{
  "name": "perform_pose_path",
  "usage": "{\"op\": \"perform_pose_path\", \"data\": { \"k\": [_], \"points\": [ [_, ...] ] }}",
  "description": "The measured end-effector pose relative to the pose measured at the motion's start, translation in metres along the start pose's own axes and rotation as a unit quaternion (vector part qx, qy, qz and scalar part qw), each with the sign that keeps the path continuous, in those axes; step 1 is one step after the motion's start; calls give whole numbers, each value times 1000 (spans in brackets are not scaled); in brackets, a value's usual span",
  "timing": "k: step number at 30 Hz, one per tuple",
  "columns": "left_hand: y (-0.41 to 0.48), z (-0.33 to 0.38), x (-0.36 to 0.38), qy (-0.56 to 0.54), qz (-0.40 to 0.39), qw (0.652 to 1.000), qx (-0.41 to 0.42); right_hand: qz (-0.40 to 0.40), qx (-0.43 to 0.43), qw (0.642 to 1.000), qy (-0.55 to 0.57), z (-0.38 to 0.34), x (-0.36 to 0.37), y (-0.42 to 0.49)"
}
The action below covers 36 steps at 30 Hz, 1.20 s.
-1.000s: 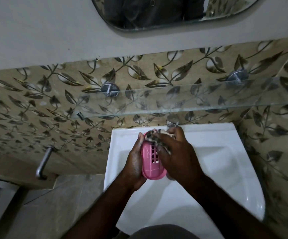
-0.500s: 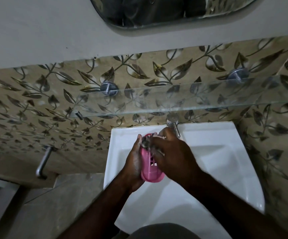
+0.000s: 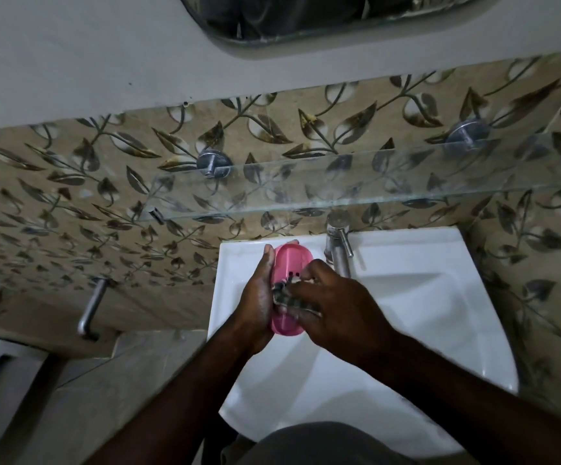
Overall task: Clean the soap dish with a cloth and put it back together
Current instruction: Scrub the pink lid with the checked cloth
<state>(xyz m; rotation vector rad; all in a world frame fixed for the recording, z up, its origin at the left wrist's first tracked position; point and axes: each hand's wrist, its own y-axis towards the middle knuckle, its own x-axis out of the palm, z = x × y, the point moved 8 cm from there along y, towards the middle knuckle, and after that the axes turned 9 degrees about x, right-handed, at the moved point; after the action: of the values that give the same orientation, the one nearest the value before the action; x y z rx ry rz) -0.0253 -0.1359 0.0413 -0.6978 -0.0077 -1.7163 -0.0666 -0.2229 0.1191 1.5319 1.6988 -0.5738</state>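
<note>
A pink oval soap dish [image 3: 291, 263] with small drain slots is held over the left side of the white sink [image 3: 423, 297]. My left hand [image 3: 257, 297] cups its left edge from behind. My right hand [image 3: 332, 303] presses a small dark checked cloth [image 3: 285, 297] against the lower middle of the dish. The lower half of the dish is mostly hidden by the cloth and my fingers. Only one pink piece shows; I cannot tell if a second piece is beneath it.
A chrome tap [image 3: 337, 250] stands at the sink's back edge, just right of the dish. A glass shelf [image 3: 373, 182] on metal mounts juts out above. A metal bar [image 3: 91, 310] sticks from the tiled wall at left. A mirror [image 3: 306, 18] hangs above.
My right hand has slid the cloth from the top of the dish down to its lower middle, uncovering the upper part. The view has shifted slightly.
</note>
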Motion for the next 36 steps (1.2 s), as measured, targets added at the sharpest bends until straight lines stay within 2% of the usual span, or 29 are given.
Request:
{"op": "perform_pose_path", "data": {
  "k": [5, 7, 11, 15, 17, 19, 23, 25, 28, 30, 34, 36],
  "points": [
    [-1, -7, 9, 20, 24, 1000, 5, 121, 97, 988, 8, 21, -28, 28],
    [0, -5, 9, 6, 25, 1000, 6, 106, 81, 991, 0, 12, -22, 23],
    [4, 2, 2, -7, 27, 1000, 0, 16, 18, 1000, 13, -1, -6, 3],
    [2, 0, 12, 19, 16, 1000, 17, 102, 91, 990, 35, 23, -24, 28],
    [0, -2, 15, 19, 17, 1000, 17, 121, 103, 986, 44, 24, -26, 31],
    [-1, 2, 11, 7, 22, 1000, 16, 93, 66, 993, 33, 14, -17, 23],
    [0, 6, -5, -8, 43, 999, 7, -15, 8, 999, 41, -4, 7, -3],
    [-2, 4, -2, -2, 37, 999, 8, 18, 29, 999, 42, 3, 0, 7],
    [-5, 2, 9, 21, 28, 999, 22, 125, 97, 985, 67, 21, -26, 29],
    [-4, 4, 11, 25, 27, 999, 28, 163, 120, 976, 83, 21, -33, 32],
    [-1, 17, 11, 9, 14, 999, 44, 142, 54, 983, 102, -7, -25, 12],
    [-2, 20, 10, 11, 18, 998, 56, 143, 54, 984, 94, -4, -29, 18]
  ]
}}
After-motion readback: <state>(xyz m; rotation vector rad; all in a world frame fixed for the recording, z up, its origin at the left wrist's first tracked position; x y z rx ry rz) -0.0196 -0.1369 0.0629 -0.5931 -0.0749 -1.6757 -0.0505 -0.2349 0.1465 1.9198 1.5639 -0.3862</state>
